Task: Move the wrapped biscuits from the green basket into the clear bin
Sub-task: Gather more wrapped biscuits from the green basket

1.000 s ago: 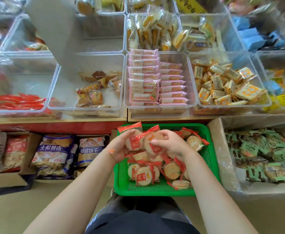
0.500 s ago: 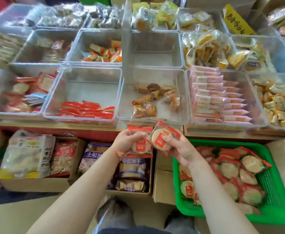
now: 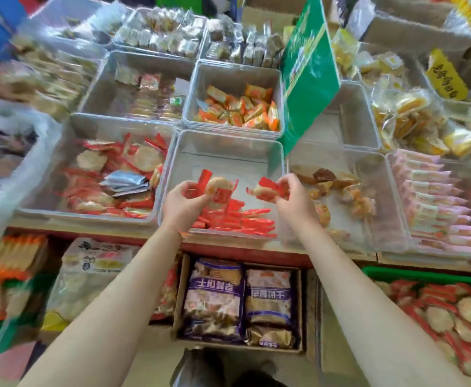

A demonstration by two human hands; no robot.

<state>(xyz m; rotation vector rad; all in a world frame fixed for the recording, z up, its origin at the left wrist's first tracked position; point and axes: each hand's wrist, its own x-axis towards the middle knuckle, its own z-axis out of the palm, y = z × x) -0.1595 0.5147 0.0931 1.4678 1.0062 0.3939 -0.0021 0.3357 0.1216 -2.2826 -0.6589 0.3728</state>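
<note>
My left hand [image 3: 182,209] grips a round wrapped biscuit [image 3: 219,188] in a red and clear wrapper over the middle clear bin [image 3: 226,152]. My right hand [image 3: 293,199] pinches another wrapped biscuit [image 3: 266,189] above the same bin's right side. Flat red packets [image 3: 237,219] lie along the front of that bin. The green basket [image 3: 424,276] sits low at the right edge, with several wrapped biscuits [image 3: 452,317] in it.
A clear bin [image 3: 69,127] to the left holds similar red-wrapped biscuits. Other bins of snacks surround the middle one. A green sign [image 3: 307,74] stands behind it. Cardboard boxes with bagged snacks [image 3: 240,300] sit below the shelf edge.
Both hands carried their biscuits up and forward from in front of the shelf to over the middle clear bin, and spread apart. The view turned left, pushing the green basket to the right edge.
</note>
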